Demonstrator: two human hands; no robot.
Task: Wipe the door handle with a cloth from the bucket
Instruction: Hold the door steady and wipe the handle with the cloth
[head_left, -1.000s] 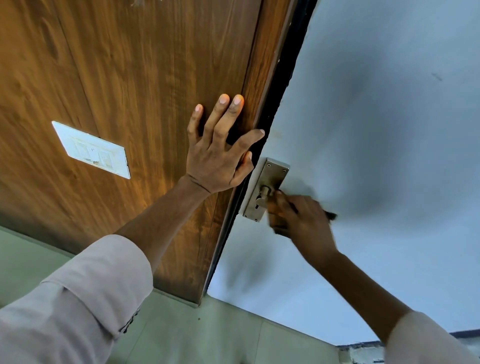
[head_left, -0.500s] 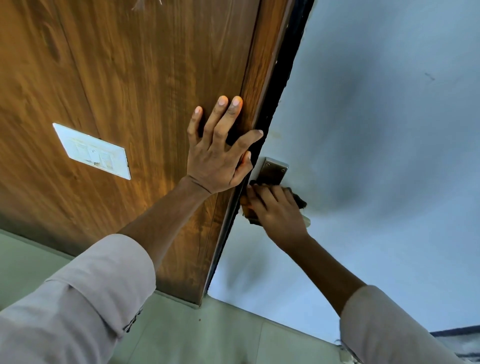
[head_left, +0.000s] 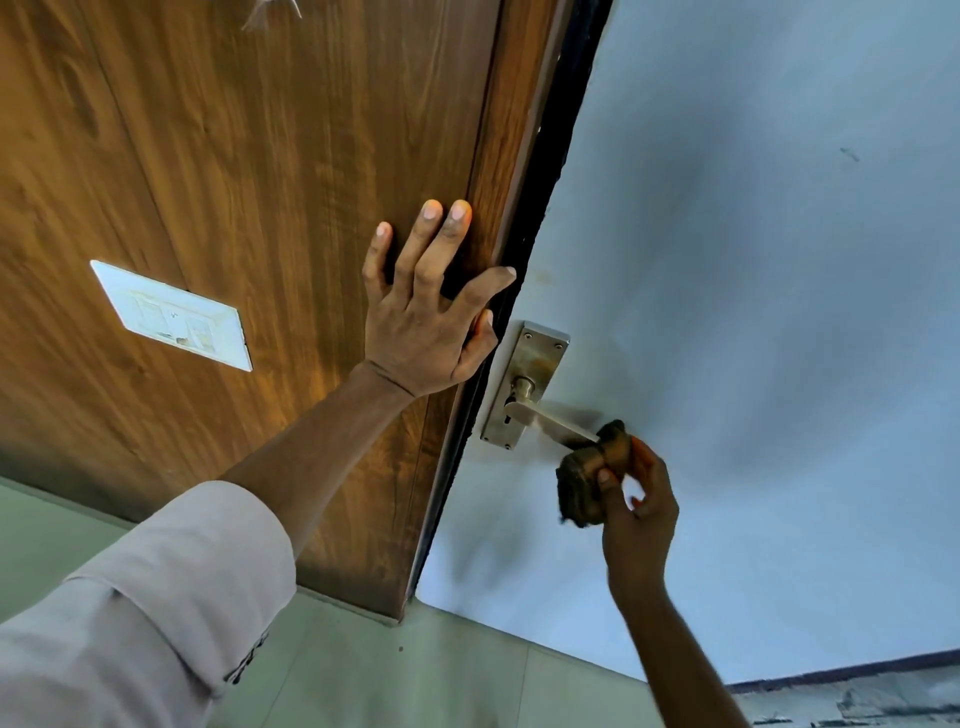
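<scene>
A steel lever door handle (head_left: 550, 422) on a metal backplate (head_left: 535, 364) is fixed to the pale blue-grey door (head_left: 753, 312). My right hand (head_left: 636, 501) holds a dark brown cloth (head_left: 584, 480) wrapped around the free end of the lever. The rest of the lever and the backplate are uncovered. My left hand (head_left: 423, 322) lies flat, fingers spread, on the wooden panel (head_left: 260, 182) beside the door's edge, holding nothing.
A white switch plate (head_left: 171, 317) sits on the wooden panel to the left. A dark gap (head_left: 540, 208) runs between panel and door. Pale green surface (head_left: 415, 675) lies below both. The bucket is out of view.
My right hand has slid the cloth from the backplate out along the lever to its free end, uncovering the backplate and lever. My left hand has stayed on the panel.
</scene>
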